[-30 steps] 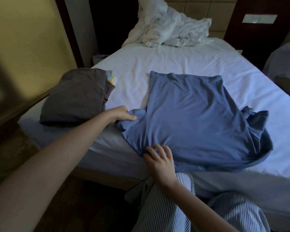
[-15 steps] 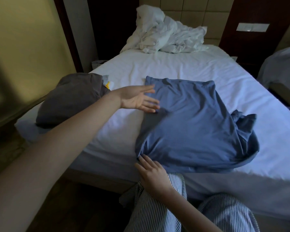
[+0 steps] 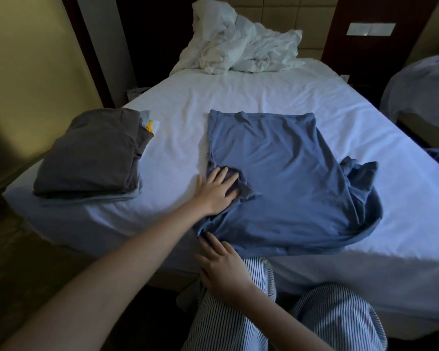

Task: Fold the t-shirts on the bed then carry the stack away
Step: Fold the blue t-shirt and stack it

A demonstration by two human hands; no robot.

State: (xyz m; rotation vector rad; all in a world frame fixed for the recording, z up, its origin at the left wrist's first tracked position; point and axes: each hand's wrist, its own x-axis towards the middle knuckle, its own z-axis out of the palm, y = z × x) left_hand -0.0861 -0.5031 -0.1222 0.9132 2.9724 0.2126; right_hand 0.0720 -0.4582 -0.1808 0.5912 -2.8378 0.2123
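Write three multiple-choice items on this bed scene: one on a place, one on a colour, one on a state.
1. Where does the folded grey pile lie relative to the blue t-shirt?
A) on top of it
B) to its left, apart
C) under it

2. What colour is the crumpled bedding at the head of the bed?
A) white
B) red
C) black

3. How is the left hand?
A) raised in the air
B) gripping the grey pile
C) flat on the t-shirt's folded-in sleeve

Answers: B, bare bed shows between them; A, it is plainly white; C, its fingers lie straight on the sleeve.
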